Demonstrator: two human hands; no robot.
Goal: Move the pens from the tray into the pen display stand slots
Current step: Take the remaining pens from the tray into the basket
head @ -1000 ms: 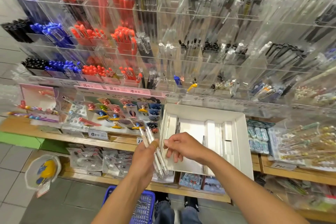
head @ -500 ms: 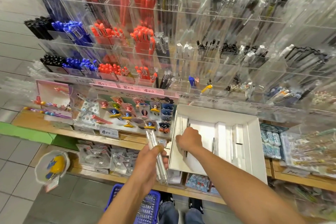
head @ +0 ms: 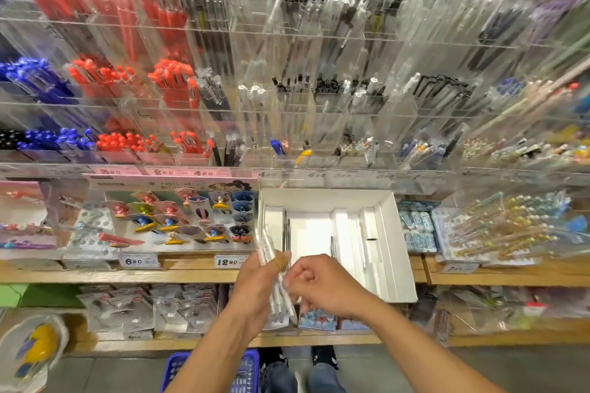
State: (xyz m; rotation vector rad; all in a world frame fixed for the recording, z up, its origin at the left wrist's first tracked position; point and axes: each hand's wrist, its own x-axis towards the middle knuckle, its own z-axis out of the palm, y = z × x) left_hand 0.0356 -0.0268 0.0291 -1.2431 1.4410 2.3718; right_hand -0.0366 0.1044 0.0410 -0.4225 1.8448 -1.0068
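- While the left hand (head: 255, 281) is closed around a small bundle of clear-barrelled pens (head: 271, 268), thumb pressed across them, the right hand (head: 322, 284) meets it with fingers curled at the bundle's lower part; whether it pinches a pen of its own is blurred.
- More pens lie in the white cardboard tray (head: 394, 242) just behind the hands: a few dark slim ones near its left wall, and one or two pale ones to the right.
- These pens look light, stiff and smooth, so a loose bundle would likely slide apart or fan out; gripping mid-barrel with the thumb clamped over seems safest, and feeding one at a time by the upper end.
- Above the tray rises the clear acrylic pen display stand (head: 297, 105), tier on tier of narrow slots, many filled with red, blue, black and clear pens, some nearly empty.
- Wooden shelves (head: 191, 274) carry the tray, packaged goods and price tags; a blue shopping basket (head: 245, 373) sits on the tiled floor by the person's feet.
- Motion blur softens the edges.
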